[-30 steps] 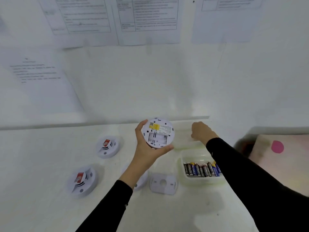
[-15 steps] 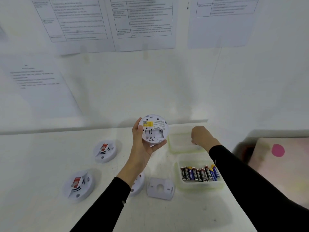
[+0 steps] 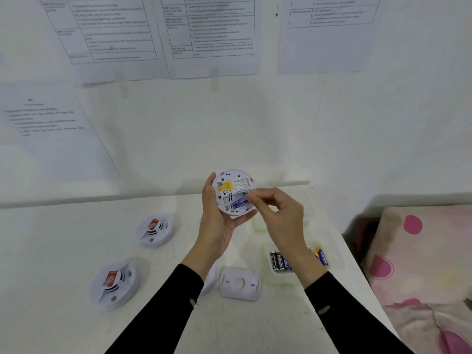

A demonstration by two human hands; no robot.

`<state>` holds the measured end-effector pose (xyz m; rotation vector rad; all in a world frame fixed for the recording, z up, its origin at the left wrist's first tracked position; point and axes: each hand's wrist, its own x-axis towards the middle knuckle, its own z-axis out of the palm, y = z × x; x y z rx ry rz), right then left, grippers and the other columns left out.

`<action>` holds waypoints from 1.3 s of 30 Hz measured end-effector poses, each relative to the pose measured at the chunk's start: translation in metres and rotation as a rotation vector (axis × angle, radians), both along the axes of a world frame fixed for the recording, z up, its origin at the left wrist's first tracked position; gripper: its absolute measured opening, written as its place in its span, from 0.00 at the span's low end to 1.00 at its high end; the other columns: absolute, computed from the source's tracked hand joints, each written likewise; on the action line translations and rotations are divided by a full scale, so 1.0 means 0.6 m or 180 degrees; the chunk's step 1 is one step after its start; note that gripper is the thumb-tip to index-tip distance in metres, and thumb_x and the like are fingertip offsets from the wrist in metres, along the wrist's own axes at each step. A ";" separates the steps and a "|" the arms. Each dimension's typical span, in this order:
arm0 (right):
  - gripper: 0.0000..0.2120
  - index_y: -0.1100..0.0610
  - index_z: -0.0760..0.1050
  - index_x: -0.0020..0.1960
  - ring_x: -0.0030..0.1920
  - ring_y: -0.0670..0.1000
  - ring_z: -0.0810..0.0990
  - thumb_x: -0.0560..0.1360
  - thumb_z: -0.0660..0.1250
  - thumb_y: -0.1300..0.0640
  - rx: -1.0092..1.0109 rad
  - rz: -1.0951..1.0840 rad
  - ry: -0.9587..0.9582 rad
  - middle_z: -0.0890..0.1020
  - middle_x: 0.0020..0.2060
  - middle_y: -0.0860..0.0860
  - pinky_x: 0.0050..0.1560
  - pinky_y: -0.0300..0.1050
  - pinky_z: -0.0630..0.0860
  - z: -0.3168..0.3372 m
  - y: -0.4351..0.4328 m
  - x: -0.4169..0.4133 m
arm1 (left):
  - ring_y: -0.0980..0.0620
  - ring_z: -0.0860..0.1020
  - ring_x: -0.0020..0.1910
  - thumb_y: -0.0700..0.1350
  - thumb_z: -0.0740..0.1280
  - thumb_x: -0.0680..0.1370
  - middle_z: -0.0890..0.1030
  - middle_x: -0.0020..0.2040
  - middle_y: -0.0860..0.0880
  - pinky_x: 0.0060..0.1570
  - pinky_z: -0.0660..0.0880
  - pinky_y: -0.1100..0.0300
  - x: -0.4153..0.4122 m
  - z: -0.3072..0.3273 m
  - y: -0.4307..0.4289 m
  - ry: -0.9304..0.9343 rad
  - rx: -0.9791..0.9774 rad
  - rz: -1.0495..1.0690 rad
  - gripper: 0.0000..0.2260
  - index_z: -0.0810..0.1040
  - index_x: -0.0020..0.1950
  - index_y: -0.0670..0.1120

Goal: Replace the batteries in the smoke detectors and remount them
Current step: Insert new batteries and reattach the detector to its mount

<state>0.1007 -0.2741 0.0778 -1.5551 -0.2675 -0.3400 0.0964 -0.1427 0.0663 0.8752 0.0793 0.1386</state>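
A battery is being fitted. At the centre of the frame the smoke detector (image 3: 233, 192) is held back-side up above the bench (image 3: 63, 238), the grip of the left hand (image 3: 217, 226) curled round its rim. The blue battery (image 3: 239, 202) is pinched in the grip of the right hand (image 3: 278, 213) at the open compartment, and appears only partly seated, though that spot is blurred. Next it would need pressing flat, then the mounting plate (image 3: 240, 283) at lower centre refitted. 2 other detectors (image 3: 154, 229) lie at lower left. The battery tray (image 3: 277, 261) is partly hidden by the right wrist.
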 end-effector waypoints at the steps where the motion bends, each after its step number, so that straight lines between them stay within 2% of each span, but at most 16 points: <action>1: 0.03 0.58 0.84 0.45 0.43 0.45 0.82 0.71 0.75 0.60 -0.0069 -0.0057 -0.0053 0.86 0.41 0.46 0.46 0.36 0.76 -0.005 0.002 0.000 | 0.40 0.80 0.61 0.54 0.53 0.84 0.78 0.66 0.42 0.53 0.79 0.40 -0.001 0.002 0.000 -0.0018 0.0026 -0.0002 0.18 0.65 0.74 0.59; 6: 0.03 0.52 0.84 0.44 0.54 0.43 0.74 0.71 0.75 0.54 -0.0713 -0.0215 -0.0266 0.80 0.50 0.41 0.45 0.29 0.68 -0.014 0.009 0.004 | 0.42 0.81 0.60 0.54 0.54 0.84 0.78 0.66 0.43 0.52 0.80 0.44 0.001 0.006 0.007 0.0047 0.0066 0.0106 0.17 0.68 0.73 0.57; 9: 0.01 0.48 0.83 0.42 0.57 0.42 0.71 0.72 0.74 0.52 -0.0952 0.0018 -0.0005 0.77 0.53 0.39 0.46 0.26 0.66 -0.009 0.000 0.010 | 0.42 0.81 0.60 0.54 0.54 0.85 0.78 0.66 0.43 0.49 0.81 0.46 0.000 0.002 0.014 0.0071 0.0048 0.0178 0.17 0.69 0.73 0.55; 13: 0.03 0.48 0.83 0.39 0.51 0.43 0.77 0.70 0.76 0.53 -0.0963 0.0608 0.0447 0.78 0.51 0.44 0.47 0.34 0.71 0.008 -0.017 0.035 | 0.41 0.81 0.59 0.53 0.53 0.85 0.79 0.65 0.43 0.48 0.81 0.46 -0.004 -0.001 0.018 0.0062 0.0104 0.0151 0.17 0.68 0.73 0.54; 16: 0.06 0.49 0.82 0.42 0.46 0.45 0.80 0.68 0.78 0.54 -0.0831 0.1039 0.0689 0.80 0.52 0.48 0.47 0.39 0.78 0.019 -0.025 0.050 | 0.41 0.81 0.60 0.53 0.53 0.85 0.79 0.65 0.43 0.51 0.81 0.44 -0.004 -0.001 0.019 0.0049 0.0164 0.0116 0.17 0.68 0.73 0.54; 18: 0.07 0.48 0.82 0.43 0.45 0.47 0.82 0.67 0.78 0.55 -0.0745 0.1287 0.0854 0.81 0.53 0.48 0.50 0.43 0.80 0.028 -0.031 0.056 | 0.41 0.81 0.60 0.53 0.53 0.85 0.79 0.65 0.43 0.52 0.81 0.43 -0.003 0.002 0.019 0.0032 0.0202 0.0094 0.17 0.68 0.73 0.54; 20: 0.06 0.53 0.83 0.41 0.45 0.48 0.83 0.67 0.78 0.60 -0.0692 0.1469 0.0881 0.82 0.48 0.45 0.51 0.43 0.80 0.034 -0.033 0.062 | 0.41 0.81 0.59 0.53 0.52 0.85 0.80 0.64 0.43 0.51 0.81 0.44 -0.002 0.006 0.020 0.0002 0.0241 0.0074 0.18 0.67 0.73 0.53; 23: 0.05 0.58 0.83 0.40 0.42 0.48 0.81 0.67 0.77 0.65 -0.0714 0.1470 0.0672 0.78 0.43 0.45 0.48 0.39 0.79 0.036 -0.028 0.071 | 0.41 0.81 0.58 0.54 0.52 0.85 0.80 0.63 0.43 0.52 0.81 0.42 0.001 0.010 0.019 -0.0013 0.0263 0.0072 0.18 0.67 0.74 0.53; 27: 0.05 0.51 0.83 0.41 0.43 0.43 0.76 0.67 0.77 0.58 -0.1382 0.1263 0.0348 0.72 0.45 0.47 0.47 0.37 0.77 0.031 -0.026 0.077 | 0.41 0.81 0.59 0.54 0.52 0.85 0.79 0.64 0.43 0.51 0.81 0.43 0.003 0.010 0.019 -0.0021 0.0315 0.0071 0.18 0.67 0.73 0.52; 31: 0.03 0.49 0.81 0.42 0.46 0.44 0.76 0.72 0.74 0.54 -0.1948 0.1175 -0.0050 0.70 0.50 0.49 0.47 0.32 0.75 0.020 -0.023 0.075 | 0.41 0.82 0.58 0.54 0.52 0.85 0.77 0.66 0.43 0.50 0.81 0.45 0.004 0.006 0.020 0.0014 0.0370 0.0046 0.18 0.67 0.73 0.53; 34: 0.02 0.51 0.80 0.44 0.49 0.47 0.76 0.74 0.72 0.53 -0.2364 0.1135 -0.0212 0.69 0.52 0.49 0.48 0.34 0.76 0.016 -0.025 0.075 | 0.39 0.81 0.58 0.55 0.52 0.85 0.77 0.66 0.42 0.51 0.81 0.44 0.004 0.000 0.018 0.0102 0.0302 0.0014 0.19 0.66 0.74 0.53; 36: 0.05 0.54 0.81 0.46 0.50 0.47 0.77 0.74 0.71 0.53 -0.2231 0.1252 -0.0017 0.71 0.53 0.48 0.49 0.35 0.77 0.020 -0.034 0.078 | 0.39 0.81 0.59 0.54 0.54 0.84 0.78 0.65 0.41 0.53 0.80 0.41 0.005 -0.004 0.018 0.0185 0.0222 -0.0010 0.18 0.68 0.73 0.52; 39: 0.06 0.59 0.79 0.47 0.47 0.48 0.82 0.77 0.69 0.55 -0.0953 0.1071 0.0558 0.80 0.50 0.51 0.48 0.38 0.80 0.031 -0.059 0.093 | 0.41 0.81 0.59 0.54 0.57 0.84 0.80 0.63 0.44 0.57 0.78 0.37 0.007 -0.005 0.020 0.0290 0.0161 -0.0052 0.17 0.70 0.71 0.52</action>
